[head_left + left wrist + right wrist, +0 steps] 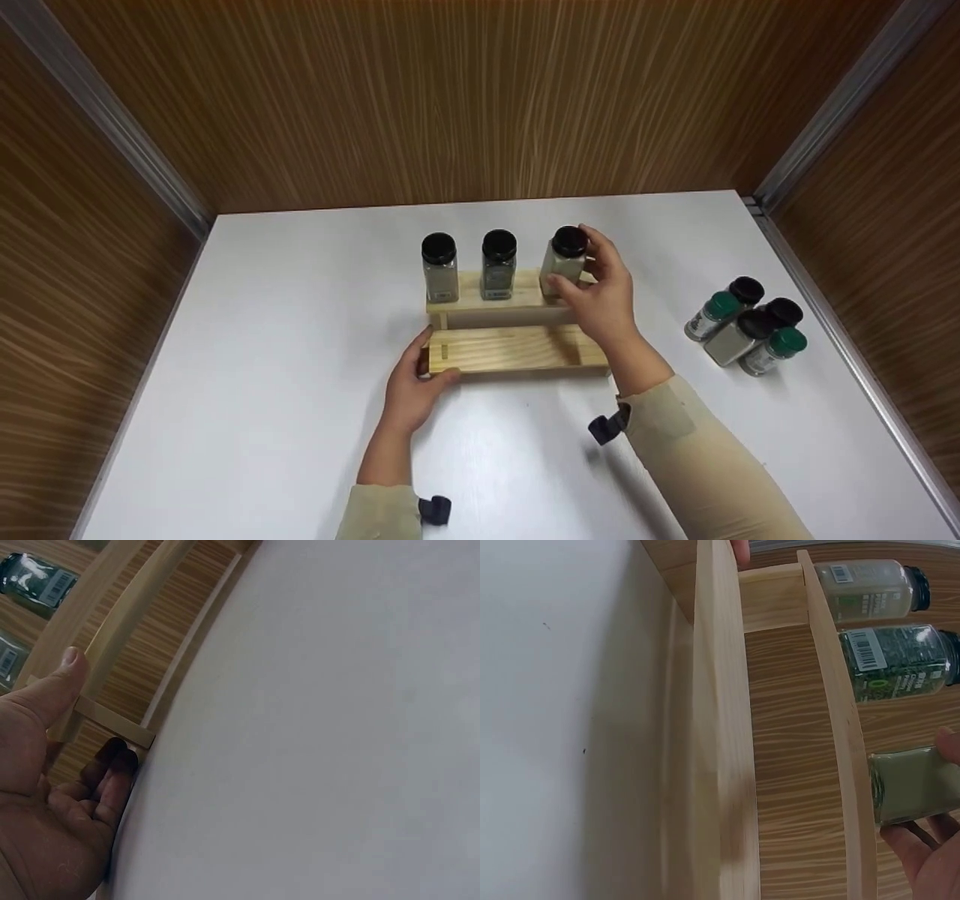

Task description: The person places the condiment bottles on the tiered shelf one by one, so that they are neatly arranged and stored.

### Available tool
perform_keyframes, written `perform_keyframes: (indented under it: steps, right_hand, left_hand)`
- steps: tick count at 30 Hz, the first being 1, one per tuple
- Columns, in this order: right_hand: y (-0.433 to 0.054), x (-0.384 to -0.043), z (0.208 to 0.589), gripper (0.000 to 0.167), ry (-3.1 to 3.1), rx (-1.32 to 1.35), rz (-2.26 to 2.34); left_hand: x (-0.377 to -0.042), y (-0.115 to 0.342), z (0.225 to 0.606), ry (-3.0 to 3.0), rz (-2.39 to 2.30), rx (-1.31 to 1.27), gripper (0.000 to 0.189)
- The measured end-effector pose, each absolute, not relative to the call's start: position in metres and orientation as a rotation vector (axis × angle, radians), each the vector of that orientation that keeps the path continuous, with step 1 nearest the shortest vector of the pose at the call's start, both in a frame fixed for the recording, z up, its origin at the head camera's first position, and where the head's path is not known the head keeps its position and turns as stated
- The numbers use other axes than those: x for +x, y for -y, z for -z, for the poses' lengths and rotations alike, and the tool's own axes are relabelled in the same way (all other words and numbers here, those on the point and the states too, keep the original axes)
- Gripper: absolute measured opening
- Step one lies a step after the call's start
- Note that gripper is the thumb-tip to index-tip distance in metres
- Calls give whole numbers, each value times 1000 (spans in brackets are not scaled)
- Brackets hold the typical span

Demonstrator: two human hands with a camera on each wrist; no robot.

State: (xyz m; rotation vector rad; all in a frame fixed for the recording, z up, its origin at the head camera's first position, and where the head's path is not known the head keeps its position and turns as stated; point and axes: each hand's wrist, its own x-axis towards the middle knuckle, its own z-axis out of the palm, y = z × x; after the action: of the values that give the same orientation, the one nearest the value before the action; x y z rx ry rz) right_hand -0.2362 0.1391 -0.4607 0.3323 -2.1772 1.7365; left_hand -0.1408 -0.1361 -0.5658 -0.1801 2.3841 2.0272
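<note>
A two-step wooden spice rack (517,349) stands on the white table. My left hand (411,390) grips its left end, thumb over the lower step and fingers round the side. On the upper step, a black-capped jar of pale powder (442,279) stands at the left. Beside it is a black-capped jar of dark green flakes (498,270). My right hand (604,300) holds a third black-capped spice jar (562,266) between thumb and fingers at the step's right part. In the right wrist view this jar's base (877,787) is right at the upper board.
On the right side of the table (300,450), several more jars stand close together, among them a green-capped jar (705,321) and a black-capped square jar (731,343). Wood-grain panels (480,97) wall the table at the back and both sides.
</note>
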Motion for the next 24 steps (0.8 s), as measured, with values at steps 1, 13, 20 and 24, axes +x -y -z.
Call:
perform_keyframes:
  steps: [1, 13, 20, 24]
  right_hand:
    - [-138, -236, 461, 75, 2183, 335, -1732]
    - [-136, -237, 463, 76, 2220, 341, -1702]
    - [-136, -235, 463, 76, 2238, 355, -1699]
    - [-136, -235, 462, 77, 2247, 355, -1700]
  left_hand:
    - [-141, 136, 566, -2382, -2031, -177, 87]
    - [-141, 138, 568, -2401, -2046, -130, 86]
    - [-140, 138, 568, -2394, -2046, -128, 87]
    - [-141, 137, 567, -2379, -2048, -147, 87]
